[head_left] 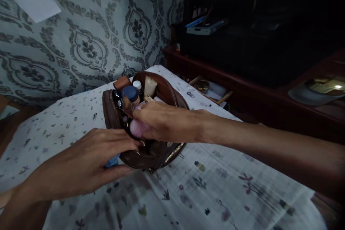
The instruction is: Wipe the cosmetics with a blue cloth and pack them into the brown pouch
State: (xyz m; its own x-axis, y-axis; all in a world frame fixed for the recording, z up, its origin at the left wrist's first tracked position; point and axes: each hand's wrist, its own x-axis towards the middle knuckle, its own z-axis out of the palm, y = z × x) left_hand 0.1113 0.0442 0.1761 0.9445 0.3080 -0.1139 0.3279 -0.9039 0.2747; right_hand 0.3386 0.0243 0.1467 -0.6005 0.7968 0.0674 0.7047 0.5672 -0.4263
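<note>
A brown zip-up toiletry bag (pixel 111 109) stands unzipped on the bed-like surface, packed with small items. My left hand (pixel 94 158) grips its near left rim, fingers over the edge and thumb outside. Something blue (pixel 112 160) shows under that palm; its kind is unclear. Inside the bag, my right hand (pixel 167 120) is closed around a pink rounded item (pixel 138 128), whose far part is hidden by the fingers. Around it are a dark blue-lidded jar (pixel 130 93), a small white-capped bottle (pixel 137 85), a cream-coloured tube (pixel 150 86) and a dark glossy item (pixel 117 99).
A white printed cloth (pixel 199 187) lies under the bag. Patterned wallpaper (pixel 88 46) rises behind, with a white paper (pixel 37 4) on it. To the right is a dark red cabinet (pixel 205 66) with an open drawer and a glass-like bowl (pixel 309 97).
</note>
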